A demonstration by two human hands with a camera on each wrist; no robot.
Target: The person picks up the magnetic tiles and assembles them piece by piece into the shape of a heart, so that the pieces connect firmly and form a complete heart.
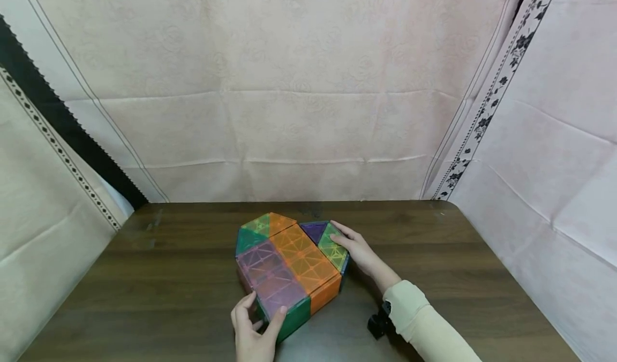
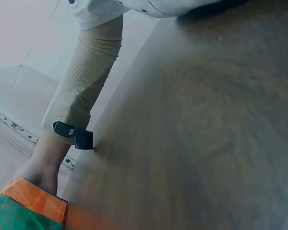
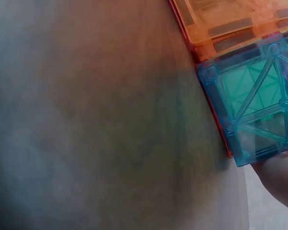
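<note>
A block built of translucent magnetic tiles lies on the table, its top showing purple, orange and green panels. At its near left corner my left hand grips it, the thumb by the green side wall and the fingers on the left side. On the right, a smaller section with purple and yellow-green triangular tiles adjoins the orange part, and my right hand holds it by its outer side. A blue tile wall of this section meets an orange wall in the right wrist view.
The dark wooden table runs back to a pale cloth wall, with cloth on both sides too. A black camera is strapped to the right wrist, below the pale sleeve.
</note>
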